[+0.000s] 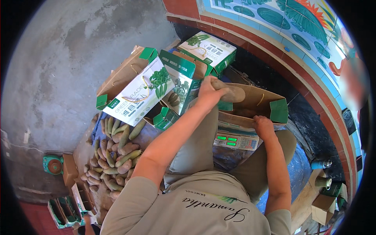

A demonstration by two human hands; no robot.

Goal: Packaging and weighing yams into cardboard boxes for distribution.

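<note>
A long, mud-brown radish is in my left hand, its fingers wrapped round one end. It is held over the left end of an open cardboard box with green end flaps. My right hand is closed on the near rim of that box, at its right part. Beneath the box is a digital scale with green lit displays, between my legs. The bottom of the box is mostly hidden, so its contents cannot be made out.
A white and green carton stands open at the left, beside a closed gift box. Several radishes lie heaped on the left floor. A tiled wall curves round the right. A blue bottle stands far right.
</note>
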